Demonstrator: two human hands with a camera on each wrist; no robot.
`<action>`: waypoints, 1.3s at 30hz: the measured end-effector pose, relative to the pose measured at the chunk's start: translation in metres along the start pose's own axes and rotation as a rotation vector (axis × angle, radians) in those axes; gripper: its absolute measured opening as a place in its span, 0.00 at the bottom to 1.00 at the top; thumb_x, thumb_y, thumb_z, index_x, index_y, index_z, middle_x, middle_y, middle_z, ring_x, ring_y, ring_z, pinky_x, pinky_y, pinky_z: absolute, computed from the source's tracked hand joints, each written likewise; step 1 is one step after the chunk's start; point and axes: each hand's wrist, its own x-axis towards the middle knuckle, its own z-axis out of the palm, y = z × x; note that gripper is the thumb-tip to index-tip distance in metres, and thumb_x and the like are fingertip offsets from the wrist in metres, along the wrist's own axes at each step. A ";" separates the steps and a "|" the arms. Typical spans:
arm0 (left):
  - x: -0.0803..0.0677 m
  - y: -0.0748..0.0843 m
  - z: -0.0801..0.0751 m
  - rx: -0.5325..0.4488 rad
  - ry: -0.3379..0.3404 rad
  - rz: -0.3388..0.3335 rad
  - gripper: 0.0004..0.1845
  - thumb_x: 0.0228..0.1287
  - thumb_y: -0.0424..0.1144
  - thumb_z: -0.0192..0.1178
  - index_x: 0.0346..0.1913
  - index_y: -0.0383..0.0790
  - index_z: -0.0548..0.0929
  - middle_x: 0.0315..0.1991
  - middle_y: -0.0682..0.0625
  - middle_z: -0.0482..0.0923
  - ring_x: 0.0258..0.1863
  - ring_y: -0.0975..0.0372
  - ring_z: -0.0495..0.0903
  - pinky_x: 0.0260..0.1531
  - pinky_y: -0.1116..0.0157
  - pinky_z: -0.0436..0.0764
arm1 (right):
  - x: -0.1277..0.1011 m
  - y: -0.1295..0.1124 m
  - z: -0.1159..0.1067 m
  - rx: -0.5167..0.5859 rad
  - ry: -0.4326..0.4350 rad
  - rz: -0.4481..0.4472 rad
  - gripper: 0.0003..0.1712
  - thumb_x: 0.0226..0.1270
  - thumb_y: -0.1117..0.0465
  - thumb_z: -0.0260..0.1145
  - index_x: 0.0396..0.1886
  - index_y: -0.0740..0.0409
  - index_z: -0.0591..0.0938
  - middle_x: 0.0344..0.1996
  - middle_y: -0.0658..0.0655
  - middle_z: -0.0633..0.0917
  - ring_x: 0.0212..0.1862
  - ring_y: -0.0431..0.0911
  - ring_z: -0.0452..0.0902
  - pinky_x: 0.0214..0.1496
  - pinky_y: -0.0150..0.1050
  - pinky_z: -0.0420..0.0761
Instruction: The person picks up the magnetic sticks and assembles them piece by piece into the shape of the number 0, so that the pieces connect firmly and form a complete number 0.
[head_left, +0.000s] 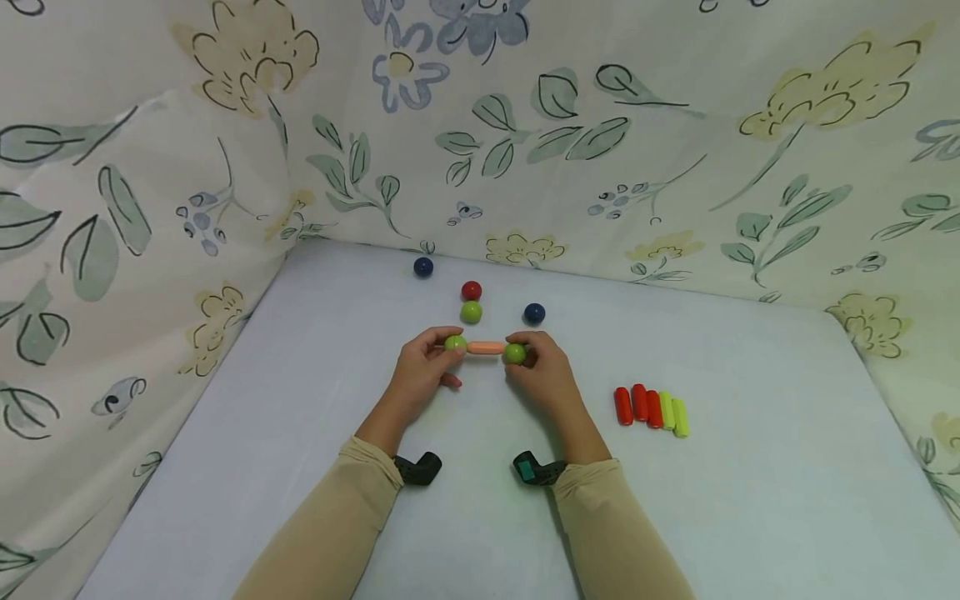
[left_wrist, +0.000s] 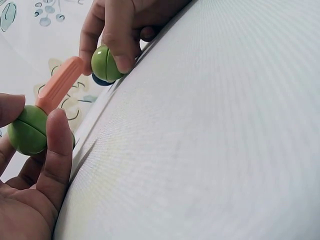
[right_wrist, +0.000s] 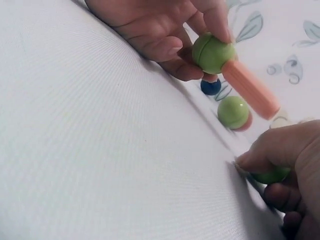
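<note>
My left hand (head_left: 418, 368) pinches a green ball (left_wrist: 28, 131) between thumb and fingers. An orange ribbed rod (right_wrist: 251, 90) sticks out from that ball toward the right hand, raised off the table. With thumb and fingers, my right hand (head_left: 549, 372) pinches a second green ball (left_wrist: 106, 64) low at the tabletop. In both wrist views the rod's free end stands apart from this second ball. Just beyond the hands, another green ball (head_left: 471, 312) lies against a red ball (head_left: 471, 290). In the right wrist view, the right-hand ball is mostly hidden by fingers.
Two dark blue balls lie farther back, one (head_left: 423, 267) at the left and one (head_left: 535, 313) behind the right hand. Several red rods (head_left: 639, 402) and two yellow-green rods (head_left: 679, 417) lie side by side on the white table (head_left: 787, 467). Floral cloth (head_left: 555, 167) hangs behind.
</note>
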 end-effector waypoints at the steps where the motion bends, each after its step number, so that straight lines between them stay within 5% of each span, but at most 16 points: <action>1: 0.000 0.000 0.000 0.000 0.000 0.002 0.21 0.68 0.37 0.63 0.62 0.41 0.77 0.52 0.46 0.77 0.41 0.55 0.78 0.31 0.63 0.85 | 0.000 0.000 0.000 0.011 0.000 0.010 0.23 0.58 0.65 0.72 0.54 0.49 0.81 0.47 0.53 0.80 0.44 0.48 0.73 0.46 0.42 0.74; 10: 0.001 -0.001 0.000 0.002 0.005 0.007 0.20 0.68 0.37 0.63 0.62 0.41 0.77 0.52 0.46 0.77 0.41 0.56 0.78 0.30 0.63 0.85 | 0.001 -0.001 -0.003 0.183 0.017 0.062 0.22 0.55 0.65 0.71 0.51 0.53 0.78 0.39 0.55 0.79 0.39 0.47 0.71 0.41 0.39 0.73; 39: -0.001 0.001 0.000 0.012 -0.012 0.012 0.21 0.67 0.35 0.63 0.62 0.40 0.76 0.52 0.45 0.77 0.41 0.56 0.77 0.31 0.63 0.85 | 0.002 0.003 -0.006 0.202 -0.035 -0.032 0.25 0.58 0.68 0.70 0.57 0.53 0.82 0.46 0.57 0.81 0.41 0.47 0.71 0.41 0.34 0.72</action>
